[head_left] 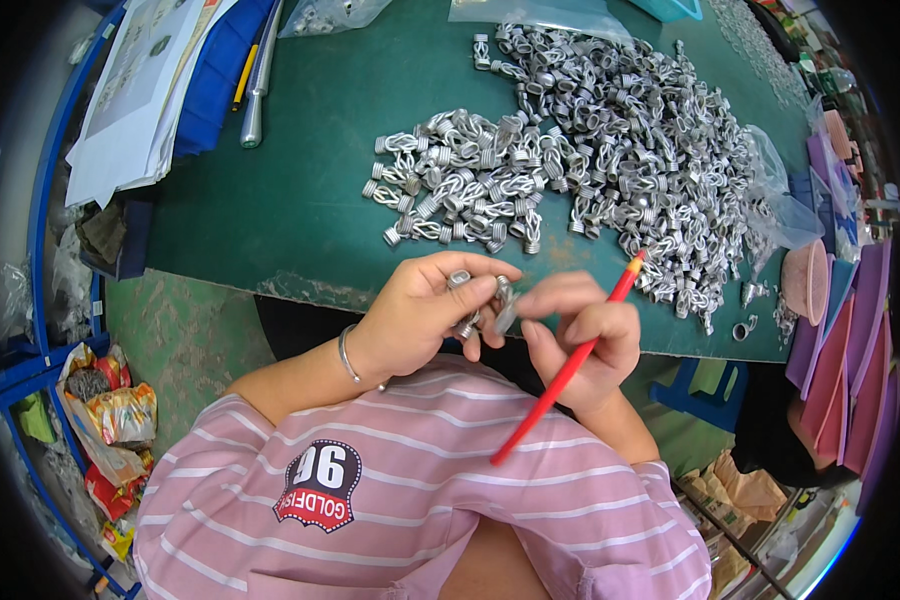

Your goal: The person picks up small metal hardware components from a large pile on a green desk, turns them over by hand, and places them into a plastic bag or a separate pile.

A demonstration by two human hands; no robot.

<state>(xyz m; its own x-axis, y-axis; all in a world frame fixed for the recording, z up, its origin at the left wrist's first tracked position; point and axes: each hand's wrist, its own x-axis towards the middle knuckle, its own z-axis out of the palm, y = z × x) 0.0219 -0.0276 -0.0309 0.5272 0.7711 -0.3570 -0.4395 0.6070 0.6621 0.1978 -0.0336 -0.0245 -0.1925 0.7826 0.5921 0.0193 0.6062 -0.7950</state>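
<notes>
My left grip (415, 310) clasps silver-grey metal rings (459, 281); my right grip (585, 335) holds a red pencil (555, 390) (slanted), near the green worktop (300, 200).

white papers (130, 95) overlap a blue bin (208, 100).

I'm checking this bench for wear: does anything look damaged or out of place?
Yes. The green tabletop has a pale, ragged strip along its front edge at left, so the surface looks worn. At front right, a loose metal piece lies apart from the big heap.
</notes>
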